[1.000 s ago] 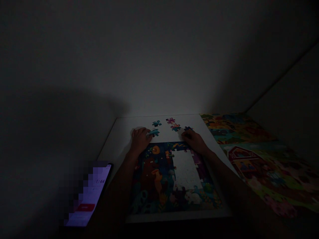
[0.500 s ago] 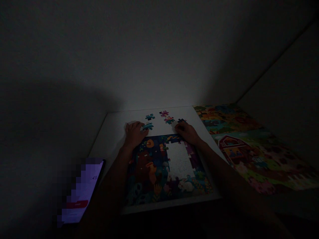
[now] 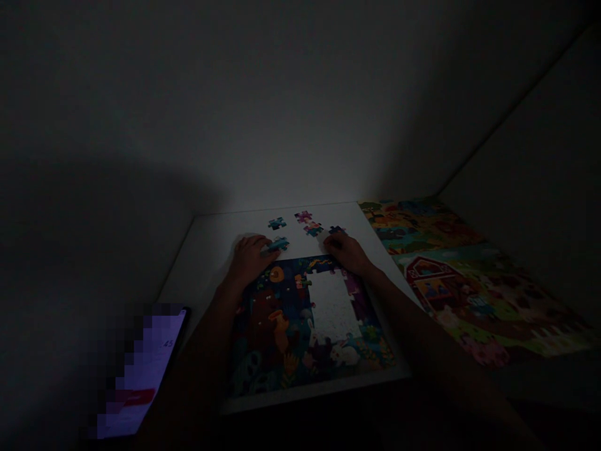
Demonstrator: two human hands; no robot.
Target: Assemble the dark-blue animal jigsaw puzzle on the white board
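Left hand (image 3: 248, 257) palm-down, right hand (image 3: 347, 252) curled inward, both forearms (image 3: 407, 305) outstretched.

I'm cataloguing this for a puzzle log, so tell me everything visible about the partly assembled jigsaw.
The partly assembled jigsaw lies flat on the white table. It looks like printed cardboard: a dark blue scene with a brown animal, an orange jug, white rabbits and purple along the right. Right of centre, a gap with knobbed edges shows white. The forearms cross over its sides; dim light hides whether they touch it.
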